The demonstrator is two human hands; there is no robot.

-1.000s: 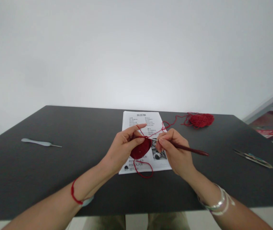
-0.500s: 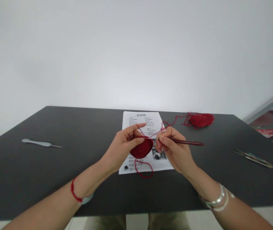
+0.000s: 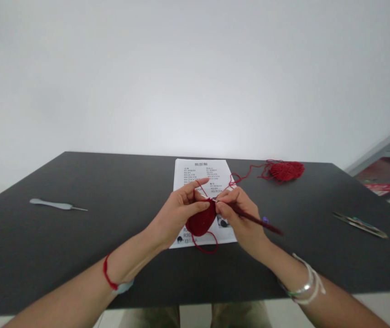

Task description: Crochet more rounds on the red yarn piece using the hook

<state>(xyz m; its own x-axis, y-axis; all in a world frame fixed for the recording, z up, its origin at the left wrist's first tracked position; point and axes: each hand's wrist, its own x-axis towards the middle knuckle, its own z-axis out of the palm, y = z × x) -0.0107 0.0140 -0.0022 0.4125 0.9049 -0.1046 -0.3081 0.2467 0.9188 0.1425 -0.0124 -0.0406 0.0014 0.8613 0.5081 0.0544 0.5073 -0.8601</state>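
Between thumb and fingers, my left hand point(image 3: 177, 209) pinches a dark red crochet piece point(image 3: 200, 222), its index finger stretched out with red yarn looped over it. My right hand point(image 3: 241, 216) grips a crochet hook point(image 3: 258, 222) with a dark red handle, slanting down to the right. The hook's metal tip reaches the upper edge of the piece, near my left thumb. A loose yarn tail hangs below the piece. From the hands, a strand runs to a ball of red yarn point(image 3: 286, 171) at the back right.
Printed sheets point(image 3: 200, 166) lie on the dark table point(image 3: 119, 182) beneath my hands. A grey-handled fine hook point(image 3: 53, 204) rests at the left, and small scissors or snips point(image 3: 361, 224) at the right. A tiny purple item point(image 3: 265, 219) shows beside my right hand. A white wall rises behind.
My right hand has moved left, closer to my left hand, and the hook's handle end has swung downward. The crochet piece has tilted, and the purple item has come into view.
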